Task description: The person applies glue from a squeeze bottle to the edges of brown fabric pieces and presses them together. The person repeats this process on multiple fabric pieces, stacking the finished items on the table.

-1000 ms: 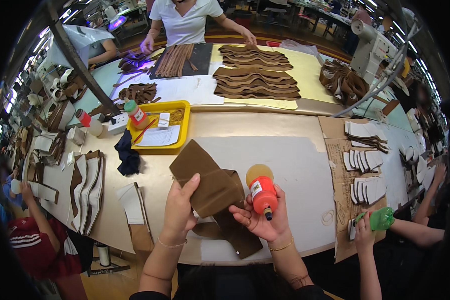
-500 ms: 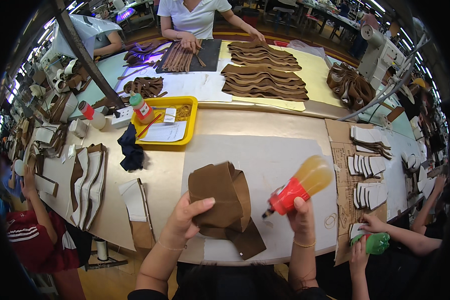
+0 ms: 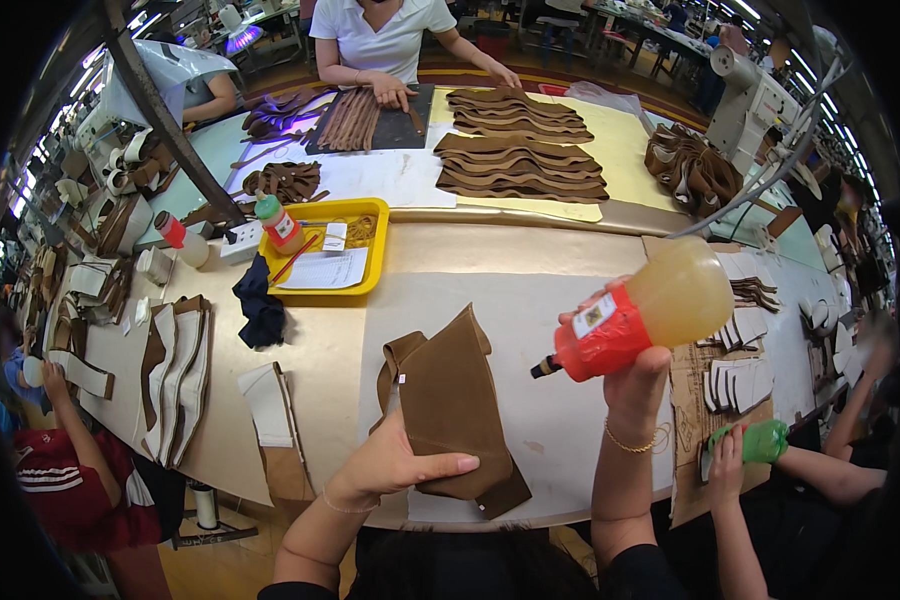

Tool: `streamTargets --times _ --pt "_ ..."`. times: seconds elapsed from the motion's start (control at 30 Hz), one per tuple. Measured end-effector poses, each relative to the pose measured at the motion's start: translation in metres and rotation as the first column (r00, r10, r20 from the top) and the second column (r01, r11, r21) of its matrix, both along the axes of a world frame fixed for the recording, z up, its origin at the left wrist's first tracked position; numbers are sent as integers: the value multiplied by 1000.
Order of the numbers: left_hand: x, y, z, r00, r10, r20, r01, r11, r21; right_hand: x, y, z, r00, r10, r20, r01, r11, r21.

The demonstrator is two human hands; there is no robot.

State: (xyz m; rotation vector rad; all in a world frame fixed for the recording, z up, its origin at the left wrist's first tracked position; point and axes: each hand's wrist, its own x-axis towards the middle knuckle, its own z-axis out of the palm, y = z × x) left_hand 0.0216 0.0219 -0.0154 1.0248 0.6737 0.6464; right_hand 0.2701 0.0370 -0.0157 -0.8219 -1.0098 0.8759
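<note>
My left hand [image 3: 400,462] grips a folded brown leather piece [image 3: 450,400], thumb across its front and the fingers hidden behind. The piece is held above a pale sheet [image 3: 570,440] on the bench. In my right hand [image 3: 638,378] is a squeeze bottle [image 3: 685,290] of yellowish liquid with a red band round its neck. It is tilted, its dark nozzle pointing left and slightly down toward the leather, with a gap between them.
A yellow tray [image 3: 375,262] holds a glue bottle [image 3: 278,222], papers and a pencil. A dark cloth [image 3: 257,305] lies beside it. Cut pieces [image 3: 180,370] lie left, white pieces [image 3: 738,383] right. A co-worker's hand [image 3: 727,460] holds a green bottle [image 3: 765,441]; another person works across the table.
The leather piece has been turned so a broad flat face shows, its tip pointing up. My right hand has raised the bottle and moved it right, tilting it more level.
</note>
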Motion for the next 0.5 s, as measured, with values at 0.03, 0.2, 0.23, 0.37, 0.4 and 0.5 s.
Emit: streamTargets --times 0.03,0.2,0.23,0.37,0.4,0.5 --pt "0 -1 1 1000 -6 -24 7 1000 29 -1 4 -2 1000 -10 25 9 1000 13" --pt "-1 -5 4 992 -87 -87 92 994 54 -23 23 15 996 -34 83 31 999 35" --pt "-2 -5 2 988 -109 -105 115 992 58 -25 26 18 995 -44 87 40 998 50" --pt "-2 -9 2 986 -119 -113 127 990 60 -32 34 27 997 -54 63 48 995 90" --pt "-2 -9 2 988 -121 -98 129 989 73 -33 35 28 998 -50 47 45 994 94" --pt "-2 -10 -1 989 -126 -76 133 985 107 -39 39 34 997 -51 51 45 992 118"
